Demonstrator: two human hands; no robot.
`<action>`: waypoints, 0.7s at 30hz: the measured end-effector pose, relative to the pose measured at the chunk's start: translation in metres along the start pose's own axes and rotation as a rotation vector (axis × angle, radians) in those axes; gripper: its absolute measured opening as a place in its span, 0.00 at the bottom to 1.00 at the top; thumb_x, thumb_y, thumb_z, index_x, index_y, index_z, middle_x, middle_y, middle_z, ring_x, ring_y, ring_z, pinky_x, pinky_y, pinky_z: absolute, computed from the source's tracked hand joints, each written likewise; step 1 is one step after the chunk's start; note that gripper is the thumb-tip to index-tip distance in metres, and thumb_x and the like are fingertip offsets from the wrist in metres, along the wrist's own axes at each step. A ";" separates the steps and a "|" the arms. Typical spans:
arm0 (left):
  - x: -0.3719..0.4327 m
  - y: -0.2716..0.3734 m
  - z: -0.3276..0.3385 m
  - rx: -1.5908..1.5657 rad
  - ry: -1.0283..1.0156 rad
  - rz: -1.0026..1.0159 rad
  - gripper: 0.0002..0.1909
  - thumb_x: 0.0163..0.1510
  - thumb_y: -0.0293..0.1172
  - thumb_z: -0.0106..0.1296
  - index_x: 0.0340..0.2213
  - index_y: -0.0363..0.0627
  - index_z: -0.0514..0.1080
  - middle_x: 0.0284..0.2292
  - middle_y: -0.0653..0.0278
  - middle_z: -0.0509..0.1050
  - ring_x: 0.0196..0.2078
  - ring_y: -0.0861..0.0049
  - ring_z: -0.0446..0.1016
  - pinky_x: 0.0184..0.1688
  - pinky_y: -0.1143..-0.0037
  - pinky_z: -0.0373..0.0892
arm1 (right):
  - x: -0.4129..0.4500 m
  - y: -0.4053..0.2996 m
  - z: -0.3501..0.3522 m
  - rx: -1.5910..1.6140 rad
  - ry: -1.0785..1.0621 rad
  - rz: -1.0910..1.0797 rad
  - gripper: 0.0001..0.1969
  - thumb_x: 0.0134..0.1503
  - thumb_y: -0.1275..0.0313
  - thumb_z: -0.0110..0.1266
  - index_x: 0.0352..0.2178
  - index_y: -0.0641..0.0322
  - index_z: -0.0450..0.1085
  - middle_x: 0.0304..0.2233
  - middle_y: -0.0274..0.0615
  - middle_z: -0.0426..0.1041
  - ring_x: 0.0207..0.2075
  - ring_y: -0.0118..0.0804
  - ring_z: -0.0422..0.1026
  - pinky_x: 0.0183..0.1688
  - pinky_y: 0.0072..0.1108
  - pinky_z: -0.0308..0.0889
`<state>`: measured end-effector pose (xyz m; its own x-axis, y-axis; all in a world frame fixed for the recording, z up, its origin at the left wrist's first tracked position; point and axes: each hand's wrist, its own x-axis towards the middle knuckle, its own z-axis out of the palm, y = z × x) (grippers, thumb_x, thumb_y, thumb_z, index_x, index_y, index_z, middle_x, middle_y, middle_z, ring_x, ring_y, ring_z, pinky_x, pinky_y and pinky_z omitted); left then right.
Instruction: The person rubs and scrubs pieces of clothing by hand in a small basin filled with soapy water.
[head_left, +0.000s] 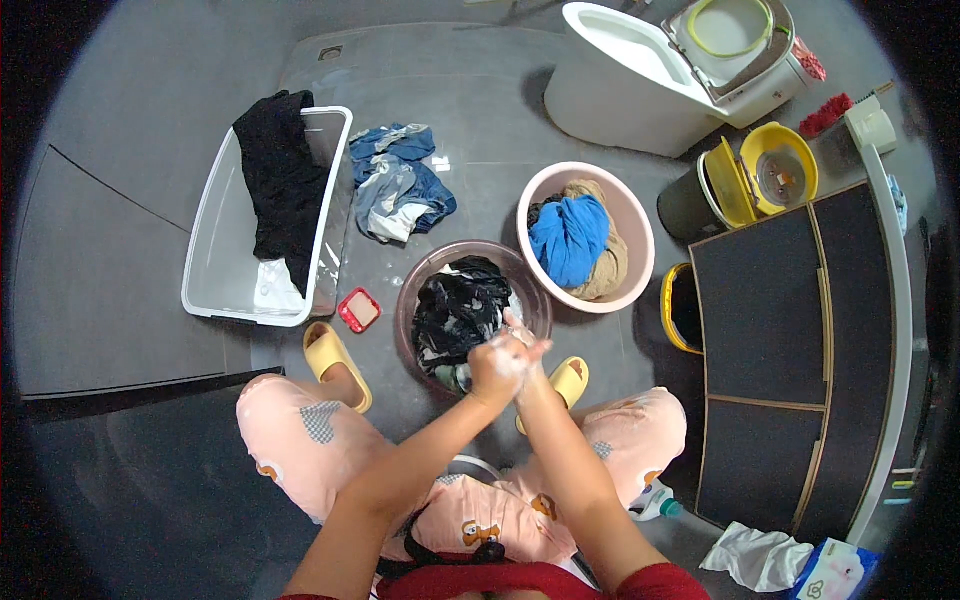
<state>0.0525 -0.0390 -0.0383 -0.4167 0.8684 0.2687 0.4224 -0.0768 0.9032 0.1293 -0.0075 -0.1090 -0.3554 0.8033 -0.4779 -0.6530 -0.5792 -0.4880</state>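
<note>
My left hand (495, 369) and my right hand (531, 346) come together over the near right rim of a translucent round basin (409, 304); white suds cover both. Which fingers close on what is hard to make out, and whether cloth lies between the palms does not show. Inside the basin lies wet black clothing (457, 307) with foam on it, and a greyish-green piece of cloth (451, 377) near the front. A pink basin (641, 259) with blue cloth (568, 238) and tan cloth (606, 266) stands just beyond, to the right.
A clear bin with a white rim (196, 262) holds black clothing (281, 180) at left. Denim clothes (397, 180) and a red soap dish (360, 310) lie on the floor. At right are a toilet (615, 97), a trash bin (686, 196) and a dark cabinet (761, 315).
</note>
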 end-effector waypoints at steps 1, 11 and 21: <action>0.002 0.021 -0.002 0.117 -0.070 0.162 0.15 0.36 0.36 0.57 0.08 0.43 0.65 0.10 0.62 0.65 0.12 0.73 0.63 0.16 0.75 0.59 | 0.010 0.002 -0.018 0.212 -0.289 0.051 0.14 0.51 0.60 0.43 0.30 0.60 0.65 0.20 0.32 0.65 0.21 0.26 0.65 0.22 0.18 0.62; -0.005 -0.026 0.005 0.334 0.001 0.250 0.10 0.39 0.33 0.50 0.11 0.46 0.65 0.11 0.60 0.65 0.15 0.65 0.65 0.20 0.70 0.61 | -0.018 0.005 0.057 0.105 0.140 0.178 0.09 0.51 0.68 0.43 0.21 0.59 0.65 0.19 0.33 0.67 0.19 0.28 0.67 0.22 0.18 0.64; 0.055 -0.061 -0.036 -0.044 -0.094 -0.499 0.25 0.47 0.48 0.43 0.12 0.36 0.67 0.11 0.56 0.67 0.15 0.69 0.66 0.23 0.72 0.62 | -0.023 -0.002 0.052 0.021 0.134 0.491 0.17 0.52 0.59 0.36 0.33 0.59 0.66 0.33 0.41 0.70 0.35 0.39 0.69 0.41 0.32 0.63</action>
<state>-0.0247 -0.0046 -0.0664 -0.4844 0.8446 -0.2281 0.1555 0.3397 0.9276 0.1041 -0.0172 -0.0587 -0.5362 0.4113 -0.7371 -0.4442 -0.8801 -0.1679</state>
